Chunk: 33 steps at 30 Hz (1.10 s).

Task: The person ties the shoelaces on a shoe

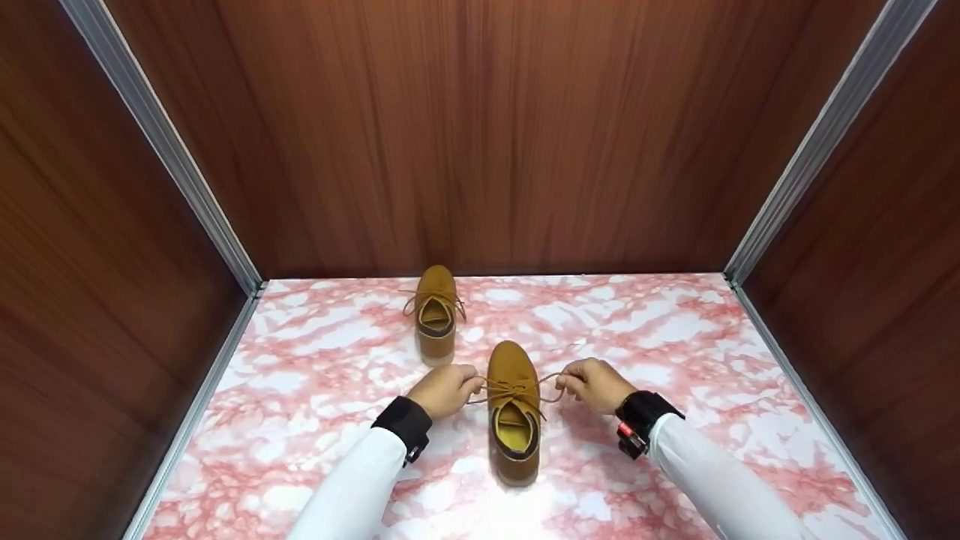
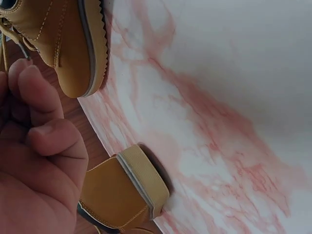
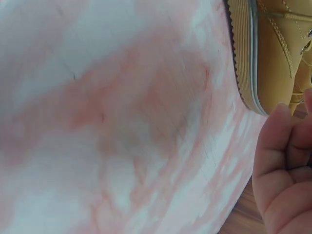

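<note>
A tan lace-up shoe [image 1: 511, 364] stands on the pink-and-white marbled surface, toe pointing away from me. Its shoelace [image 1: 516, 390] crosses over the tongue in a bow, with a loop drawn out to each side. On the left, my left hand [image 1: 445, 390] pinches one loop between thumb and fingers. My right hand [image 1: 595, 384] pinches the opposite loop on the right side. Both hands hover low beside the shoe. In the left wrist view the curled fingers [image 2: 44, 92] are close to the shoe's side [image 2: 73, 53]; the right wrist view shows the sole edge [image 3: 243, 58] near my fingers.
The matching tan shoe [image 1: 436, 300] stands farther back and to the left, its laces tied in a bow. A brown wood-grain panel [image 1: 480, 135] rises behind the marbled surface [image 1: 322, 360], with similar panels on both sides and grey metal strips at the corners.
</note>
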{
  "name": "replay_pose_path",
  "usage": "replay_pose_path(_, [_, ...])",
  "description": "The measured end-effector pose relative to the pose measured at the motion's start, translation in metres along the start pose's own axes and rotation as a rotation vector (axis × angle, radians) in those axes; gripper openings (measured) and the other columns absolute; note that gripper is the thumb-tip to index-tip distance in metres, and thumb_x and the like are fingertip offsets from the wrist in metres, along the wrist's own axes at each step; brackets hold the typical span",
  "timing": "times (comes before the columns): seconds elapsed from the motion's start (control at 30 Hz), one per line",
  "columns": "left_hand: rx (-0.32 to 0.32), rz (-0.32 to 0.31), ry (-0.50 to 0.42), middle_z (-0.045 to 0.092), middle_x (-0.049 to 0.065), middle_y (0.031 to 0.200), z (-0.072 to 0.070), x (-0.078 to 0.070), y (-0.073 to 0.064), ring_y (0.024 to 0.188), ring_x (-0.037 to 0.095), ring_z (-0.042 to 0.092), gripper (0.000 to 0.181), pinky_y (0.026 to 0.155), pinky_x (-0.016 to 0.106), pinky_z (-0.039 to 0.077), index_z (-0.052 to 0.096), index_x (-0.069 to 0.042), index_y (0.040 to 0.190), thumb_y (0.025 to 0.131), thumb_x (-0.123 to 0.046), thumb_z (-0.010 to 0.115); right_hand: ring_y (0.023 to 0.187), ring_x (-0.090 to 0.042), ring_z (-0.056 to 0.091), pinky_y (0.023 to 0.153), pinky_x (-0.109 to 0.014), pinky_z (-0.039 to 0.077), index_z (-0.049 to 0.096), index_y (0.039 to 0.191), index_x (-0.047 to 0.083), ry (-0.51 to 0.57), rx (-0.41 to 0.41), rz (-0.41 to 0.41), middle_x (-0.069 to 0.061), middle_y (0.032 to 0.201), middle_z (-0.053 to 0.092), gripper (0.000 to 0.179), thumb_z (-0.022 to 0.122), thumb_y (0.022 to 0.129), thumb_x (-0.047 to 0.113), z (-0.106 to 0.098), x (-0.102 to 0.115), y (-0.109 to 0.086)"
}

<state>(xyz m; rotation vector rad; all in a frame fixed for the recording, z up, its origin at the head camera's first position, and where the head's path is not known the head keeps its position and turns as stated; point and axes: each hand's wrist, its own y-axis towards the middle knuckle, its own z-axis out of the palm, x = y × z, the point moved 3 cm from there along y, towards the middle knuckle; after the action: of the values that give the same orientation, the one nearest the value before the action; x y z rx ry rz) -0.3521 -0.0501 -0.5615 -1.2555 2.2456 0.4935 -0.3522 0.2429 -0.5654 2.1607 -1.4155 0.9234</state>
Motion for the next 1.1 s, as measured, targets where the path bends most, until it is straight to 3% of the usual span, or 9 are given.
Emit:
replay_pose_path(0.17, [-0.009,0.007,0.016,0.062,-0.004,0.078,0.004,0.003,-0.002,0.071,0.010,0.054,0.031,0.072,0.030,0.047,0.066,-0.010,0.085,0.110,-0.023,0.052,0.062,-0.006,0.046,0.061,-0.022,0.039,0.062,0.082,0.009,-0.039,-0.082,-0.011,0.004,0.069,0.050,0.033,0.051,0.111,0.020,0.000,0.000,0.001])
replay_pose_path(0.27, [-0.017,0.019,0.013,0.056,-0.007,0.074,0.006,0.004,-0.003,0.069,0.010,0.051,0.031,0.070,0.028,0.044,0.063,-0.011,0.082,0.110,-0.021,0.052,0.063,-0.007,0.043,0.063,-0.024,0.038,0.054,0.082,0.010,-0.013,-0.106,0.012,0.005,0.071,0.045,0.036,0.044,0.113,0.023,0.003,0.000,0.001])
replay_pose_path(0.47, [-0.025,0.034,0.009,0.052,-0.008,0.072,0.008,0.005,-0.003,0.067,0.009,0.049,0.031,0.068,0.026,0.043,0.061,-0.011,0.080,0.109,-0.019,0.052,0.062,-0.010,0.047,0.062,-0.026,0.041,0.053,0.087,0.008,0.030,-0.057,0.048,0.004,0.069,0.049,0.035,0.042,0.114,0.027,0.008,-0.001,-0.002])
replay_pose_path(0.67, [-0.019,0.028,0.015,0.051,-0.008,0.072,0.007,0.006,-0.002,0.065,0.008,0.047,0.032,0.067,0.027,0.042,0.059,-0.012,0.079,0.109,-0.020,0.053,0.064,-0.009,0.045,0.065,-0.027,0.040,0.054,0.079,0.014,-0.215,-0.090,-0.072,0.009,0.068,0.043,0.035,0.052,0.111,0.028,0.008,0.000,-0.004])
replay_pose_path(0.77, [-0.017,0.037,0.017,0.045,-0.009,0.069,0.007,0.007,-0.003,0.063,0.007,0.044,0.034,0.065,0.026,0.039,0.054,-0.013,0.076,0.109,-0.020,0.053,0.061,-0.007,0.044,0.064,-0.026,0.039,0.054,0.074,0.017,-0.285,-0.102,-0.102,0.011,0.065,0.042,0.038,0.055,0.109,0.030,0.007,-0.001,-0.005])
replay_pose_path(0.93, [-0.044,0.078,-0.011,0.040,-0.009,0.067,0.003,0.012,-0.004,0.062,0.007,0.040,0.036,0.065,0.025,0.036,0.050,-0.011,0.072,0.108,-0.017,0.054,0.059,-0.006,0.042,0.062,-0.025,0.038,0.051,0.070,0.018,-0.332,-0.155,-0.144,0.012,0.063,0.040,0.039,0.059,0.107,0.027,0.005,-0.006,-0.006])
replay_pose_path(1.1, [-0.077,0.084,-0.062,0.040,-0.008,0.068,0.002,0.025,-0.010,0.064,0.007,0.039,0.037,0.066,0.024,0.036,0.048,-0.008,0.070,0.106,-0.014,0.056,0.058,-0.005,0.038,0.060,-0.022,0.035,0.049,0.067,0.017,-0.295,-0.214,-0.176,0.013,0.062,0.037,0.041,0.063,0.105,0.023,0.004,-0.013,-0.007])
